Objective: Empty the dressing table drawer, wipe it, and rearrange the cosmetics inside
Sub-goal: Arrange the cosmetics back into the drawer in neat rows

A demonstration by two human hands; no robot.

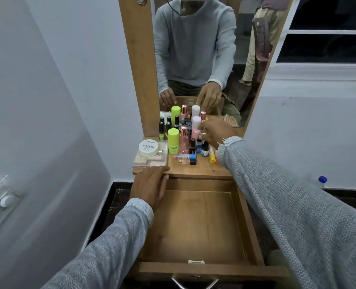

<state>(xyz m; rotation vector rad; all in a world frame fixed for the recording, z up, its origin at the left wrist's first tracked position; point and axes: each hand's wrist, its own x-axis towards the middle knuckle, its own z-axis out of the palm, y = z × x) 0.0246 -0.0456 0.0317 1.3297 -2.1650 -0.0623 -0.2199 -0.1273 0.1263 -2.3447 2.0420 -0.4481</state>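
— Nearest the lens?

— Metal handle [194, 281] on the drawer front, then the drawer [198, 226] itself, pulled fully out. Bare wooden floor, nothing lying in it. A small white catch [196, 261] sits at the inner front edge.

— Hands?

— Both in grey knitted sleeves. Left hand [151, 185] lies flat on the drawer's left wall at the far corner, fingers straight, thumb along the tabletop edge; it holds nothing. Right hand [215, 131] reaches over the tabletop [202, 171] into the cosmetics, fingers curled down among the small bottles beside the tall pale pink bottle [195, 127]. Whether it actually pinches one cannot be told; the fingertips are hidden behind the hand.

— Where do the cosmetics stand?

— All up on the wooden tabletop, beyond the drawer, crowded against the mirror [198, 59]. Lime-green stick [173, 141] left of centre, pink perfume bottle [184, 139] just beside it, dark nail polish bottles [204, 148] near the right hand. Two tubes lie flat in front: a blue one [186, 157] and an orange one with a black cap [187, 162]. A yellow tube [212, 158] lies by the right sleeve. At the left edge, a white round jar [149, 147] marked NAIL POLISH rests on a clear box [150, 160].

— Room?

— White walls, dark floor, window [327, 30] at far right. The mirror reflects the person's grey top and both hands.
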